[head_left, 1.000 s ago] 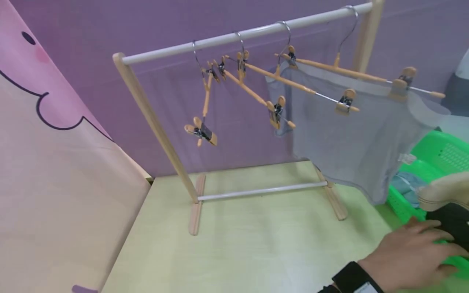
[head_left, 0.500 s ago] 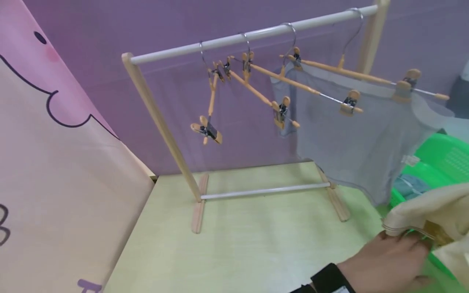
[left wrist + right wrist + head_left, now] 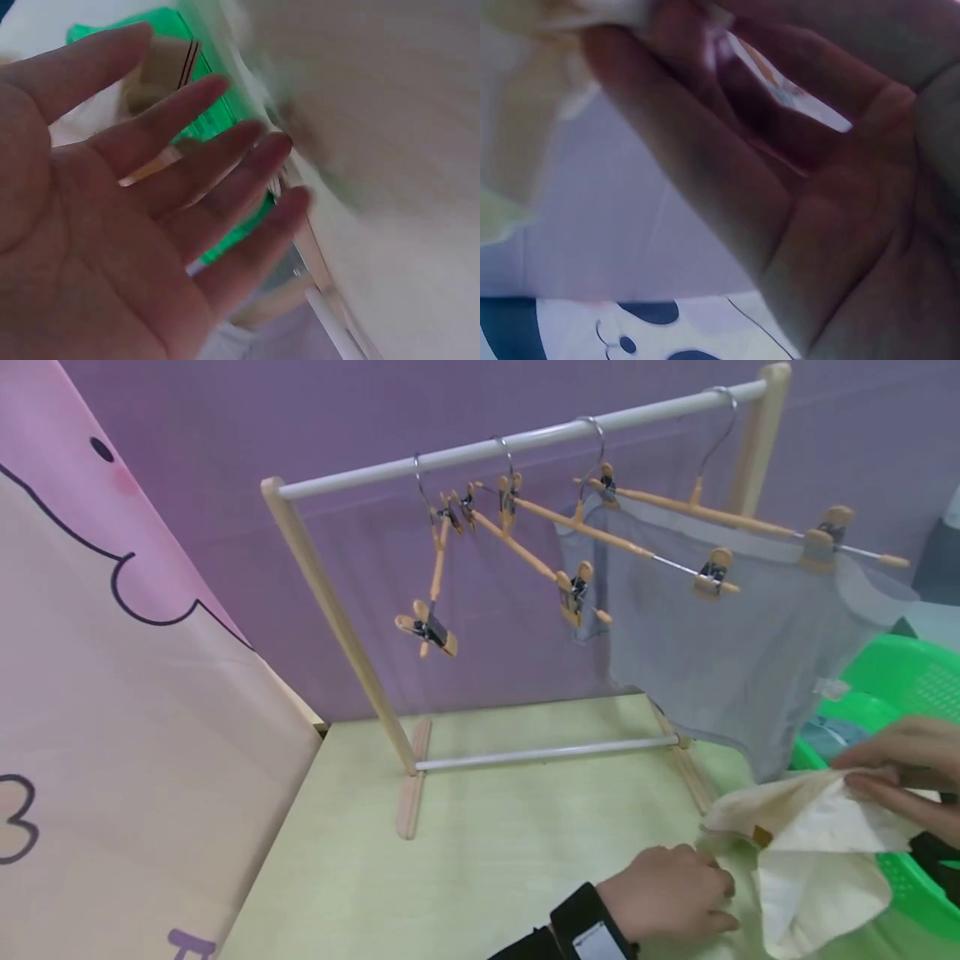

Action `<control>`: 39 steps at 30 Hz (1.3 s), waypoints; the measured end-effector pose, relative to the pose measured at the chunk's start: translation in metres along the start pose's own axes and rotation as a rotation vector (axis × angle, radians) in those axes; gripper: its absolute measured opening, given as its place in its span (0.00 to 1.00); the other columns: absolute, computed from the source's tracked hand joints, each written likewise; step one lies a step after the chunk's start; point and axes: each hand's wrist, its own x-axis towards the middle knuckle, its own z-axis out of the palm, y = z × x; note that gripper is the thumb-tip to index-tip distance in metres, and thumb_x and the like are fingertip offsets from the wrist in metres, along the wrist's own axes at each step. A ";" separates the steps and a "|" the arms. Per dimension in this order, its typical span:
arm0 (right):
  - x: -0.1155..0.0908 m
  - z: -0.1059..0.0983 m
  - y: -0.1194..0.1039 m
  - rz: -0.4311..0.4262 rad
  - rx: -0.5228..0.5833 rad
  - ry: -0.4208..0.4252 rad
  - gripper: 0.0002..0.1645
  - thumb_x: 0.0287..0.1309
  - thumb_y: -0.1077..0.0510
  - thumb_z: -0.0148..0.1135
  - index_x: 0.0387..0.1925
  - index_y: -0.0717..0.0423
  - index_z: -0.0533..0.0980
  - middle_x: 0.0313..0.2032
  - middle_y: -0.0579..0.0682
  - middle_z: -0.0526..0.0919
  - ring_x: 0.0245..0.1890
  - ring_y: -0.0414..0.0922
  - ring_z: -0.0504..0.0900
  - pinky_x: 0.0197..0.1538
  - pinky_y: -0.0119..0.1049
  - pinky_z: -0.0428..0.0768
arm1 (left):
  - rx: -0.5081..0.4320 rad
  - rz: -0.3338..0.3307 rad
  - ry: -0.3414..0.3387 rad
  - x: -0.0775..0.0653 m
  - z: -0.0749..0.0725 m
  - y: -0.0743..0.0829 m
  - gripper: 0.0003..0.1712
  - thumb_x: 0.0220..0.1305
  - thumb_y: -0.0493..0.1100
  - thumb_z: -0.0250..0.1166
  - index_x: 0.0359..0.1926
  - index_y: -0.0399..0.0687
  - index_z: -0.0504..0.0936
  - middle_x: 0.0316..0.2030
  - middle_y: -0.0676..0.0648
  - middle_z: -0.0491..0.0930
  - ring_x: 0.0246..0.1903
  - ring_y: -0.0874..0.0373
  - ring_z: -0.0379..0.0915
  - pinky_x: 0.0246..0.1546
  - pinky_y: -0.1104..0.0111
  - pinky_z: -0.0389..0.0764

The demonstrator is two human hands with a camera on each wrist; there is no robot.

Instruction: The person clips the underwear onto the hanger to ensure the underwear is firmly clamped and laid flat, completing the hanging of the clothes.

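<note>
A cream cloth item (image 3: 817,868) with a small brown label hangs in folds at the lower right of the head view. My right hand (image 3: 915,768) pinches its upper edge between thumb and fingers; the right wrist view shows pale cloth (image 3: 525,112) at those fingertips. Just left of the cloth, my left hand (image 3: 667,893) is low over the table and holds nothing. In the left wrist view its fingers (image 3: 206,180) are spread and fairly straight. The full shape of the cloth item is hidden by its folds.
A wooden rack with a white bar (image 3: 450,458) bears several clip hangers. A grey garment (image 3: 720,643) is clipped to the rightmost hanger. Beside the rack, a green basket (image 3: 926,672) contains bluish cloth (image 3: 828,735) and dark cloth.
The cream cloth has moved left from above the basket to over the table. My right hand has come into the head view gripping it. The left hand has drawn back to the left.
</note>
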 end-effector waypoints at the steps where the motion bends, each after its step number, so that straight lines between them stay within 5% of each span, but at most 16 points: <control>1: 0.002 0.002 -0.004 -0.010 -0.007 -0.041 0.14 0.42 0.79 0.72 0.29 0.62 0.82 0.26 0.37 0.72 0.26 0.20 0.66 0.28 0.11 0.72 | -0.027 -0.047 0.016 -0.001 0.000 -0.003 0.12 0.68 0.65 0.58 0.44 0.75 0.83 0.40 0.71 0.77 0.36 0.75 0.72 0.25 0.78 0.71; 5: 0.007 0.005 -0.018 -0.026 -0.055 -0.125 0.22 0.31 0.79 0.76 0.29 0.56 0.83 0.26 0.40 0.73 0.25 0.21 0.65 0.23 0.17 0.74 | -0.075 -0.260 0.095 -0.003 -0.002 -0.007 0.16 0.65 0.67 0.61 0.34 0.66 0.83 0.29 0.64 0.77 0.27 0.70 0.72 0.18 0.72 0.68; 9: 0.007 0.006 -0.024 -0.075 -0.006 -0.055 0.17 0.40 0.72 0.76 0.30 0.50 0.83 0.27 0.35 0.74 0.26 0.23 0.68 0.25 0.15 0.74 | -0.075 -0.378 0.130 -0.002 0.002 -0.009 0.30 0.57 0.73 0.64 0.47 0.57 0.75 0.37 0.59 0.76 0.35 0.67 0.72 0.24 0.73 0.70; 15: 0.006 0.005 -0.025 -0.071 0.130 0.052 0.22 0.44 0.77 0.73 0.34 0.48 0.83 0.30 0.35 0.76 0.25 0.27 0.72 0.28 0.13 0.74 | -0.090 -0.318 0.164 0.004 0.009 -0.013 0.33 0.51 0.58 0.75 0.54 0.56 0.70 0.41 0.58 0.74 0.38 0.67 0.69 0.28 0.76 0.68; 18: 0.007 0.005 -0.026 -0.060 0.165 0.071 0.28 0.40 0.81 0.72 0.35 0.46 0.83 0.31 0.36 0.77 0.27 0.27 0.73 0.31 0.13 0.75 | -0.144 -0.300 0.221 0.007 0.007 -0.017 0.23 0.55 0.48 0.73 0.49 0.56 0.73 0.37 0.59 0.75 0.33 0.68 0.69 0.25 0.77 0.68; 21: 0.007 0.005 -0.026 -0.062 0.167 0.063 0.27 0.41 0.80 0.72 0.35 0.45 0.83 0.32 0.36 0.77 0.27 0.27 0.73 0.31 0.13 0.75 | -0.185 -0.279 0.311 0.007 0.005 -0.023 0.10 0.62 0.51 0.68 0.40 0.57 0.77 0.31 0.61 0.76 0.28 0.71 0.69 0.22 0.78 0.67; 26: 0.008 0.005 -0.025 -0.045 0.068 -0.010 0.19 0.45 0.74 0.74 0.34 0.50 0.83 0.31 0.37 0.75 0.26 0.27 0.70 0.26 0.14 0.73 | -0.290 -0.243 0.386 0.001 -0.002 -0.034 0.14 0.70 0.57 0.60 0.29 0.59 0.76 0.22 0.63 0.70 0.20 0.74 0.63 0.18 0.79 0.63; 32: 0.016 0.003 -0.027 -0.004 -0.059 -0.185 0.17 0.41 0.71 0.76 0.33 0.52 0.83 0.30 0.41 0.77 0.24 0.25 0.69 0.22 0.25 0.77 | -0.437 -0.214 0.438 -0.010 -0.011 -0.054 0.05 0.70 0.49 0.61 0.37 0.56 0.80 0.24 0.63 0.73 0.19 0.75 0.62 0.20 0.83 0.63; 39: 0.026 0.007 -0.018 -0.025 -0.111 -0.302 0.13 0.44 0.66 0.76 0.34 0.51 0.83 0.30 0.39 0.80 0.24 0.26 0.73 0.25 0.30 0.80 | -0.760 -0.181 0.612 -0.030 -0.033 -0.083 0.05 0.70 0.44 0.59 0.38 0.50 0.79 0.19 0.59 0.67 0.14 0.72 0.58 0.16 0.80 0.62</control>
